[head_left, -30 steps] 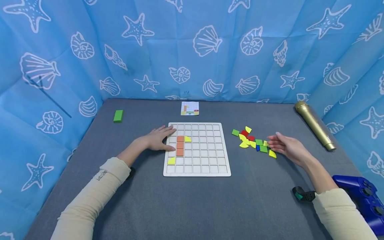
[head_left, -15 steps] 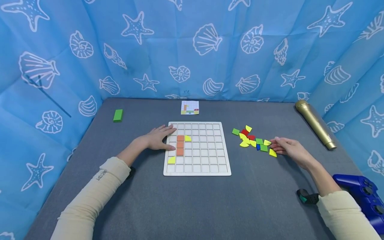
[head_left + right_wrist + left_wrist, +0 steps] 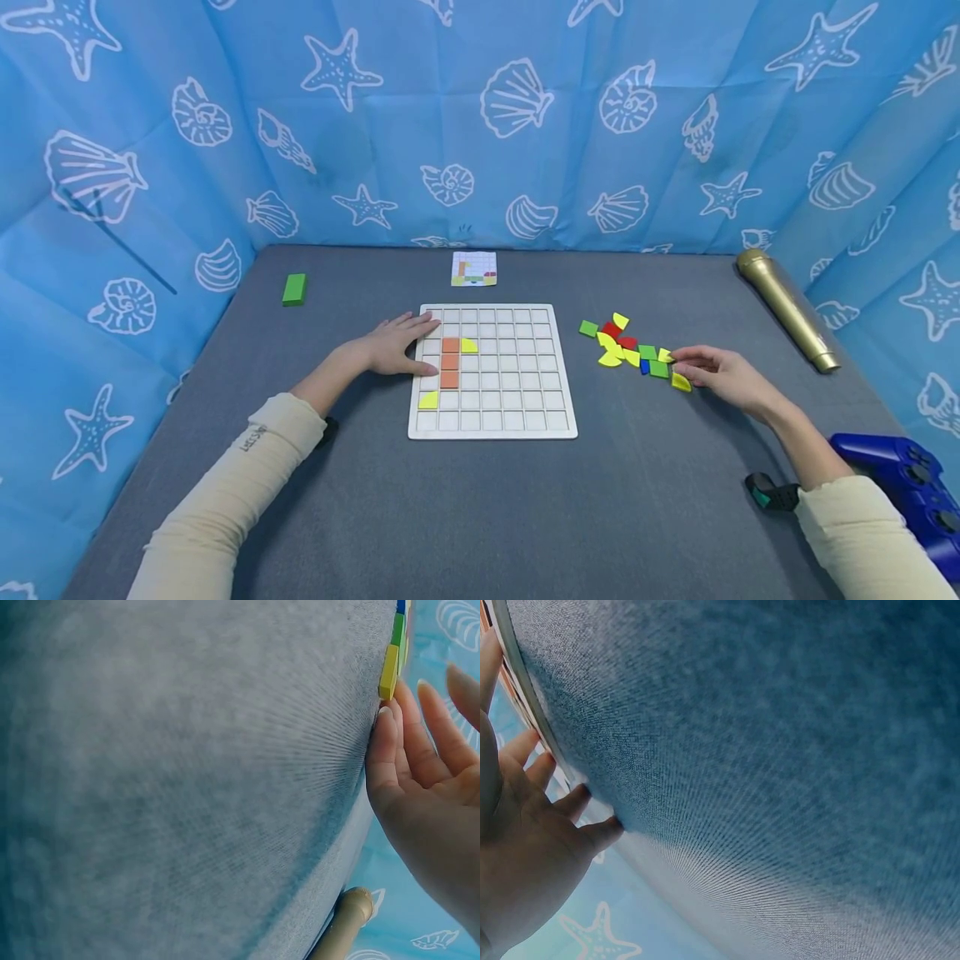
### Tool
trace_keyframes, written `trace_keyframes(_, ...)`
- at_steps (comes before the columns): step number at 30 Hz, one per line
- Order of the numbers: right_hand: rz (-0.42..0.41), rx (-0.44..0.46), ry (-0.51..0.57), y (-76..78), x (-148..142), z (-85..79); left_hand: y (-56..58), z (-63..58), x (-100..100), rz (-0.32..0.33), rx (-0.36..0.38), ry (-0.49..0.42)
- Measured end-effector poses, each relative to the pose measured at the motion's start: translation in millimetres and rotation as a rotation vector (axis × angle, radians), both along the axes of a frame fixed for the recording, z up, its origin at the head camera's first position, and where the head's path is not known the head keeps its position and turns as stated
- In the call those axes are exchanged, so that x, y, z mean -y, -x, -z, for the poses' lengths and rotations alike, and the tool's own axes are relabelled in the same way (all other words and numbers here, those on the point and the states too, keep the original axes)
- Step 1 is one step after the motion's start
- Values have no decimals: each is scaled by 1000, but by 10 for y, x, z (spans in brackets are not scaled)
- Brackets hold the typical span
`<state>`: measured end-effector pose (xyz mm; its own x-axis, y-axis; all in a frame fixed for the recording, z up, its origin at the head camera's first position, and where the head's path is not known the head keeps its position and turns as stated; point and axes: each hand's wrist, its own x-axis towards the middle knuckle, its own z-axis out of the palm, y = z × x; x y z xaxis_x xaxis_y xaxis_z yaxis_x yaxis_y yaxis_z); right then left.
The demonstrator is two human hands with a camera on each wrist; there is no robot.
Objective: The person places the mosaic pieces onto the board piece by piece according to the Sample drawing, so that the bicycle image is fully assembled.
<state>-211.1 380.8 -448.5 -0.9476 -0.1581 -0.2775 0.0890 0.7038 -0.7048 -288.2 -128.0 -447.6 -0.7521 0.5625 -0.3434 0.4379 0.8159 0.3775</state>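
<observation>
My left hand [image 3: 392, 346] rests on the left edge of a white grid board [image 3: 517, 436], fingers spread and thumb on its rim. Three orange square tiles [image 3: 450, 362] stand in one column of the board. Beside the top one sits a yellow quarter-circle tile [image 3: 468, 346], and another yellow tile [image 3: 428, 401] lies lower left. My right hand [image 3: 720, 375] is at the right end of a loose tile pile, fingertips right at a yellow quarter-circle tile [image 3: 664, 355]. A second yellow tile [image 3: 681, 382] lies just below these fingers. In the right wrist view, thumb and fingers are apart near a yellow tile [image 3: 388, 673].
The pile also has green [image 3: 588, 328], red [image 3: 611, 331] and blue tiles [image 3: 644, 367]. A printed pattern card [image 3: 474, 269] lies behind the board, a green block [image 3: 295, 289] far left. On the right are a gold microphone [image 3: 787, 310] and a blue game controller [image 3: 903, 492].
My right thumb has come down toward the fingers, and the hand has shifted slightly at the yellow tiles. The left hand stays in place on the board.
</observation>
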Motion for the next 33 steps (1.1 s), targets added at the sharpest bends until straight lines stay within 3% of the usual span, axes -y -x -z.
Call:
trace_keyframes(10,-88,-125,-48,17,10,52,5,-6,3,-2,2,-6)
trace_keyframes(16,-110,-155,-81,23,32,44,34,48,9,-4,3,5)
trace_keyframes(26,-25,-135,-96,11,5,49,33,49,5,-1,-2,3)
trace_keyframes(33,42,-74,-44,-17,13,28,10,12,-13,-7,3,18)
